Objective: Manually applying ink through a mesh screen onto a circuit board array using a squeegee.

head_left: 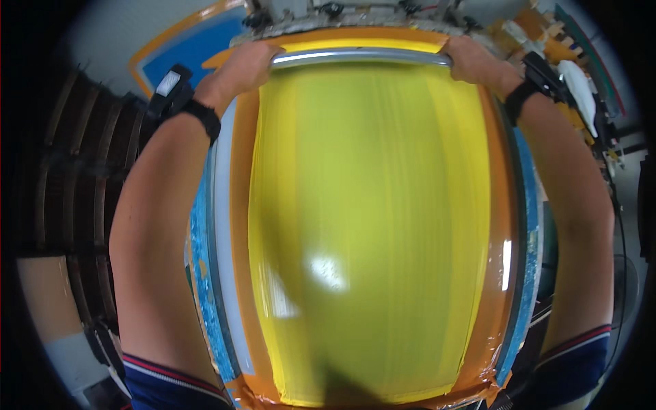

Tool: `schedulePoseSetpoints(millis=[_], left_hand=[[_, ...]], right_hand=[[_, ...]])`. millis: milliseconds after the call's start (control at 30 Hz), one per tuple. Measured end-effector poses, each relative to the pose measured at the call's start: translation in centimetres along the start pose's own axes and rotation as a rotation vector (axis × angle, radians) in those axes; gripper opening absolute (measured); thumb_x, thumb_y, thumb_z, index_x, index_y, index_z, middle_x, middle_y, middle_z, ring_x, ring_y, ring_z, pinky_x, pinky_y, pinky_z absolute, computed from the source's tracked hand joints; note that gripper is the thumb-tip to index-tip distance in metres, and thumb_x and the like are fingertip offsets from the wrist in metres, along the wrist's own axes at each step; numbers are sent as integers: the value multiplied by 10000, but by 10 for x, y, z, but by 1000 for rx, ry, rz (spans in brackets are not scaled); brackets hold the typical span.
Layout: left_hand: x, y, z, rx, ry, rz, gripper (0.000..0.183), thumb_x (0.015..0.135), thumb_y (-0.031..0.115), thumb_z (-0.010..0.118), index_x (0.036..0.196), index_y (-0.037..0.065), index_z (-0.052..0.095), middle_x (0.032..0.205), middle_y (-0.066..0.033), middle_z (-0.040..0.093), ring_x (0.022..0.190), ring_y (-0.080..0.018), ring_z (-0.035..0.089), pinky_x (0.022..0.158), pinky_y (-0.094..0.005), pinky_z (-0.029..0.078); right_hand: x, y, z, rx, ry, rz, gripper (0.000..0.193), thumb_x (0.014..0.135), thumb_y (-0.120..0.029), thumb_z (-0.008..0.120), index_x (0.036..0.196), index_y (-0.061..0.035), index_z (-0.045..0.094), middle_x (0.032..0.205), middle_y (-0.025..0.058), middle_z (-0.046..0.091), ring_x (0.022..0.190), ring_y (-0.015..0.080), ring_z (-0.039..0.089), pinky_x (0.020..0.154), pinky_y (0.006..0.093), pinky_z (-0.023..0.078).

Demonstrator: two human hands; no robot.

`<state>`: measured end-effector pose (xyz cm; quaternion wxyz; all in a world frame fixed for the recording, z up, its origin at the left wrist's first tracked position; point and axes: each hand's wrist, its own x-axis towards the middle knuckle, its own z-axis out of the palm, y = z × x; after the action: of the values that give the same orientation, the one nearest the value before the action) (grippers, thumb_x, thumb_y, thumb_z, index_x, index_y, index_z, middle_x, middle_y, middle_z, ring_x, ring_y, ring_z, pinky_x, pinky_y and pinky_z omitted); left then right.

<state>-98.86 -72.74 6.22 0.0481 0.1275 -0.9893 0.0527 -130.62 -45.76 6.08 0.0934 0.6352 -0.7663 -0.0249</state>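
A silvery metal-handled squeegee (360, 57) lies across the far end of a screen-printing frame. My left hand (251, 65) is closed around its left end, and my right hand (473, 60) grips the right end. Both arms are stretched forward along the sides of the frame. Yellow ink (369, 205) covers the mesh below the bar in a streaked, shiny layer, thicker along the side edges. Orange tape (501, 273) borders the mesh, inside a worn blue frame edge (203, 266). The squeegee's lower edge is hidden behind its handle.
A blue panel with an orange border (195, 51) leans at the far left. Dark slatted racks (82, 164) stand on the left, above a cardboard box (46, 297). Clamp-like hardware lines the far edge. A white bottle-like object (579, 96) and clutter sit at the far right.
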Motion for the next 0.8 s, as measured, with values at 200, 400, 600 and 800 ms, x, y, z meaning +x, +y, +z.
schedulePoseSetpoints(millis=[200, 400, 600, 800], left_hand=[[-89, 38, -53, -149, 431, -23, 675, 786, 85, 774, 1413, 49, 527, 1384, -205, 580, 1269, -375, 564, 1085, -406, 457], [-356, 89, -101, -490, 60, -249, 542, 849, 203, 782, 1312, -8, 597, 1261, -223, 653, 1153, -372, 636, 1014, -451, 499], [-638, 200, -66, -934, 227, -1053, 548, 945, 368, 697, 1270, -66, 614, 1154, -207, 713, 1048, -274, 702, 938, -387, 542], [-731, 342, 19, -1737, 625, -1701, 628, 1018, 581, 476, 1200, 21, 692, 1024, -111, 737, 951, -242, 706, 866, -339, 550]], right_hand=[[43, 0, -54, 192, 447, 116, 503, 779, -275, 798, 1212, -43, 691, 1157, 210, 702, 1087, 376, 667, 958, 421, 517], [-97, -99, -106, 463, 273, -149, 496, 852, -71, 690, 1341, -32, 612, 1343, 188, 632, 1278, 338, 580, 1112, 415, 410], [-297, -180, -136, 639, -178, -91, 583, 825, 63, 626, 1401, 30, 538, 1438, 196, 557, 1377, 318, 477, 1167, 426, 319], [-408, -253, -175, 551, -190, -137, 519, 885, -159, 770, 1353, -1, 609, 1314, 185, 648, 1177, 290, 622, 1052, 418, 477]])
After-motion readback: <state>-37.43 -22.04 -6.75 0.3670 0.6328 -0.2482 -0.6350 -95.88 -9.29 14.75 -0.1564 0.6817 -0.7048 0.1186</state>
